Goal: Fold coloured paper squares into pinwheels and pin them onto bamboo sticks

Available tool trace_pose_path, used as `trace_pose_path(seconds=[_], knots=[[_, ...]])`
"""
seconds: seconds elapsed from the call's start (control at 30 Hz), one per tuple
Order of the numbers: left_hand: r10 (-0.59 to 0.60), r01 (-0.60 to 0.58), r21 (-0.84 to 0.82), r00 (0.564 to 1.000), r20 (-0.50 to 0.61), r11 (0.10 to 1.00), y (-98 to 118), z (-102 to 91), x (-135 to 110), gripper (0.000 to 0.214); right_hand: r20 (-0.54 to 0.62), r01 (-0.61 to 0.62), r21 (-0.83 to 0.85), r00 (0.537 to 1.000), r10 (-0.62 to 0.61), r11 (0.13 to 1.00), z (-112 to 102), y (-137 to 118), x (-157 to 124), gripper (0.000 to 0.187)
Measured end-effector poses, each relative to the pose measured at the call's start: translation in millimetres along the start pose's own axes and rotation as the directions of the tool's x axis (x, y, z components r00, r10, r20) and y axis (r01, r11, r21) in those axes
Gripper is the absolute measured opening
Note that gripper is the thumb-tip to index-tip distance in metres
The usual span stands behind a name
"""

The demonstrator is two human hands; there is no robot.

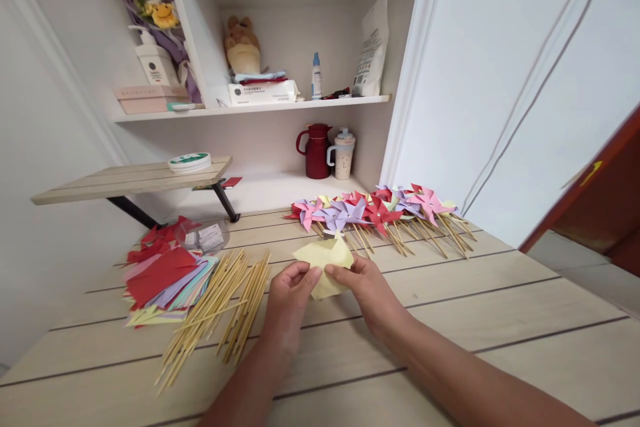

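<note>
Both my hands hold a pale yellow paper square [324,260] just above the wooden table [500,320]. My left hand [290,297] pinches its lower left part, fingers closed on the paper. My right hand [367,290] pinches its right side, fingers also closed on it. The sheet is partly folded, with corners sticking up. Left of my hands lies a heap of bamboo sticks [220,307]. Further left is a stack of coloured paper squares [165,277], red on top.
A row of finished paper pinwheels [380,210] on sticks lies at the table's far side. A clear plastic bag [205,237] sits behind the paper stack. A low wooden shelf [130,180] holds a tape roll. A red jug [316,150] and cup stand at the back.
</note>
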State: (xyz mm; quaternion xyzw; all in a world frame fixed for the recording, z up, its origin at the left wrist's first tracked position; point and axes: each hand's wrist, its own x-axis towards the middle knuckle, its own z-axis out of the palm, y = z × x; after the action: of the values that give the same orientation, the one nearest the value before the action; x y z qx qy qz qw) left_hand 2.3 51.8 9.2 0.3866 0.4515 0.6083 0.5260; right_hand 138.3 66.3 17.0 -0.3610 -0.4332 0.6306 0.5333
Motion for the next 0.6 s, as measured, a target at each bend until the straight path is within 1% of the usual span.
trace_pose_path(seconds=[0.07,0.17,0.23,0.3,0.4,0.47,0.53,0.6], knots=[[0.002,-0.002,0.006,0.999,-0.036,1.000,0.3,-1.2,0.2,0.029,0.040,0.006,0.013,0.999,-0.007,1.000,1.4,-0.9,-1.9,0.031],[-0.018,0.017,-0.014,0.999,-0.039,1.000,0.6,-3.9,1.7,0.032,0.100,0.026,0.065,0.994,-0.033,0.998,1.8,-5.7,-4.0,0.037],[-0.019,0.018,-0.027,0.999,-0.044,0.999,0.3,-6.0,3.5,0.035,0.097,0.058,0.113,0.993,-0.069,0.992,-0.6,-9.1,-2.6,0.039],[-0.019,0.017,-0.041,0.999,-0.050,0.999,-0.4,-7.9,5.3,0.036,0.054,0.079,0.162,0.995,-0.089,0.984,-5.3,-10.7,2.2,0.037],[-0.044,0.040,-0.081,0.998,-0.053,0.996,-1.0,-9.9,7.0,0.036,-0.030,0.046,0.241,0.999,-0.040,0.969,-14.8,-8.8,12.9,0.035],[-0.066,0.060,-0.107,0.996,-0.056,0.992,-0.4,-10.6,7.1,0.037,-0.056,-0.030,0.217,0.997,0.044,0.976,-20.3,-6.6,18.7,0.034],[-0.082,0.076,-0.119,0.995,-0.049,0.990,0.8,-10.9,6.8,0.038,-0.049,-0.074,0.155,0.995,0.082,0.985,-23.3,-5.6,21.2,0.032],[-0.080,0.075,-0.112,0.996,-0.043,0.991,2.1,-10.8,6.2,0.039,-0.007,-0.073,0.113,0.997,0.074,0.991,-23.1,-6.6,20.2,0.033]])
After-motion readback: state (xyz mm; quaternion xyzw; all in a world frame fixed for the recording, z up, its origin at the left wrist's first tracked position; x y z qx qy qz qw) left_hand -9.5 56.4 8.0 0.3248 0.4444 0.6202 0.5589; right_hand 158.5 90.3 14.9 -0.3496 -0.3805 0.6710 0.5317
